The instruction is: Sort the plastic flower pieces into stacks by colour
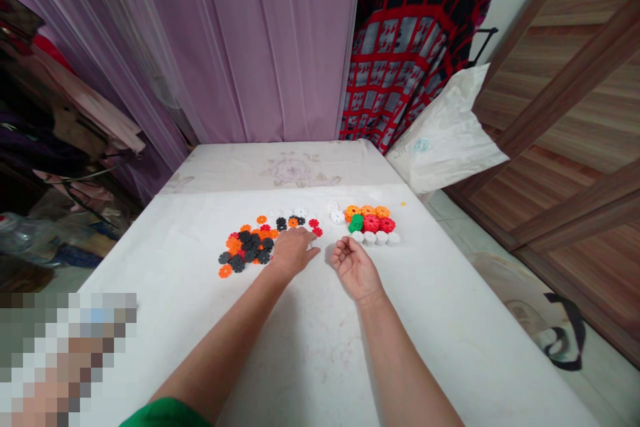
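Observation:
My left hand (291, 251) lies palm down at the right side of a loose pile of notched plastic discs, its thumb apart from its fingers. Black discs (251, 243) and orange discs (233, 243) make up most of that pile. A few red discs (314, 223) lie just past my left fingertips. My right hand (356, 270) rests palm up to the right, fingers curled inward; whether they hold a disc is hidden. Beyond it stand stacked discs in rows: orange stacks (367, 212), red stacks (379, 223), a green stack (355, 223) and white stacks (381, 238).
The discs lie on a table with a white cloth (310, 360). Further white stacks (336, 213) stand left of the orange ones. A small yellow piece (403, 203) lies near the right edge. A white bag (445, 137) is beside the table, and a purple curtain (270, 47) hangs behind.

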The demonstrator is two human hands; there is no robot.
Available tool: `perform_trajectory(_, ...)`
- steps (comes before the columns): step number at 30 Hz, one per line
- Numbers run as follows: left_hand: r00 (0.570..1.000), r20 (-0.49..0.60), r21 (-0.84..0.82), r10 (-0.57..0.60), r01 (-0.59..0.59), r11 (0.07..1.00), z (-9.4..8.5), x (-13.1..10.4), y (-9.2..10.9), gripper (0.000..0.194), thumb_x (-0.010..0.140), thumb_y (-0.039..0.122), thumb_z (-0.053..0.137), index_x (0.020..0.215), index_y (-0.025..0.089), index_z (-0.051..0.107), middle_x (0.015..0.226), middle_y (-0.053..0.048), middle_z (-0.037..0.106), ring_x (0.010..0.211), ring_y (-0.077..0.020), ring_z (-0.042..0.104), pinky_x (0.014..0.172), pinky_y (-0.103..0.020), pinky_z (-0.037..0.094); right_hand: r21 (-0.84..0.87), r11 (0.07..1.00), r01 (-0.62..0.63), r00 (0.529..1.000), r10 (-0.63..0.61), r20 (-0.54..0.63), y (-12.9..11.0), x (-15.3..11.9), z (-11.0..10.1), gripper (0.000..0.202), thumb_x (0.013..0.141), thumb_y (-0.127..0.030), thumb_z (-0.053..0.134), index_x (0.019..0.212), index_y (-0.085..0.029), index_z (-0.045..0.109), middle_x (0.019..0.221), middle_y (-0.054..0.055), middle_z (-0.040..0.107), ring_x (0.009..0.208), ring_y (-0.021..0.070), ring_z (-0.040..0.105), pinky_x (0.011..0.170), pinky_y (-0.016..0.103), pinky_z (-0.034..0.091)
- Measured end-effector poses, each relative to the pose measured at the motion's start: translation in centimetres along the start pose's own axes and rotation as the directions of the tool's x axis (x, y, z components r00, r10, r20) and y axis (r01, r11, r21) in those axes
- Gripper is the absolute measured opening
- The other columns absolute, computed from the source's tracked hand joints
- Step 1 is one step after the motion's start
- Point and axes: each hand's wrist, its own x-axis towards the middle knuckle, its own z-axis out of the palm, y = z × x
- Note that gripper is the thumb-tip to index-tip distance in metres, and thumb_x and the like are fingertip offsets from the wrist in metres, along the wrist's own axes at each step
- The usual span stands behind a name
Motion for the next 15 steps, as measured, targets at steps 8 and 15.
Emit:
perform_trajectory(8,1.0,0.0,-0.051,-0.007,0.007,0.999,-0.5,0.9,-0.8,0.033,0.096,0.034,0.044,0.121,0.028,0.065,0.108,-0.007,0.07,0.101,-0.0223,0.063,0.086,-0.034,0.047,-0.02,1.0,0.007,1.0,-0.007,0.015,0.1,0.2,-0.1,0.014,0.075,-0.027,0.077,0.077,-0.02,0.065,0.068,-0.004,0.068,0.06,0.0076,0.062,0.058,0.019,0.054)
perform_trajectory(15,0.991,0.062,0.153,0.115,-0.124,0.98,-0.7,2.7,-1.8,0.043,0.092,0.013,0.044,0.122,0.036,0.064,0.111,-0.01,0.062,0.107,-0.0254,0.057,0.087,-0.037,0.043,0.025,0.999,-0.032,0.999,0.032,-0.001,-0.1,0.2,0.0,0.012,0.074,-0.024,0.077,0.076,-0.019,0.067,0.069,-0.001,0.069,0.06,0.0088,0.062,0.057,0.02,0.053)
